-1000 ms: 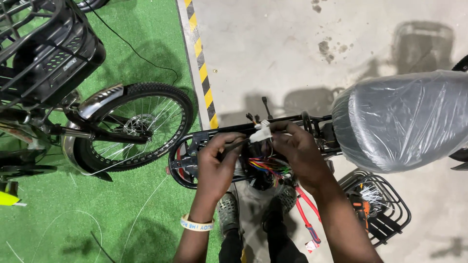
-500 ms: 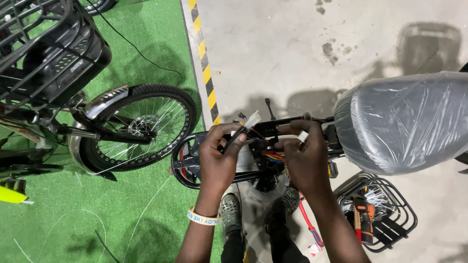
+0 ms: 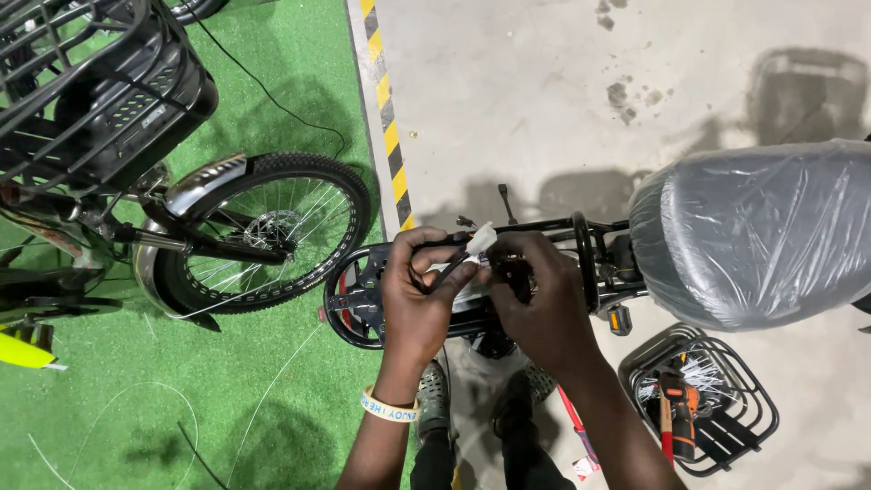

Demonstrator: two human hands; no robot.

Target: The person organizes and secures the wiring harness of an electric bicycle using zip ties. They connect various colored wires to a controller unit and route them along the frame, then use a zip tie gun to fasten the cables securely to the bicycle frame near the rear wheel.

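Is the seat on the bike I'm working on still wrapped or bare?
Wrapped. The seat is covered in clear, wrinkled plastic film that shines across its grey surface. No bare patch shows in this view.

Both hands, left hand (image 3: 413, 295) beside right hand (image 3: 535, 304), meet at a cable connector (image 3: 479, 240) over the bike frame (image 3: 544, 227), with the wrapped seat (image 3: 753, 236) right, a wheel (image 3: 272, 231) left, and a wire basket (image 3: 703, 408) on the floor (image 3: 562, 91) lower right.

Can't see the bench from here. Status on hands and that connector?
Left hand pinching white connector with its black cable. Right hand closed on wiring beside it, over the black rear rack. Plastic-wrapped seat close right, not touching.
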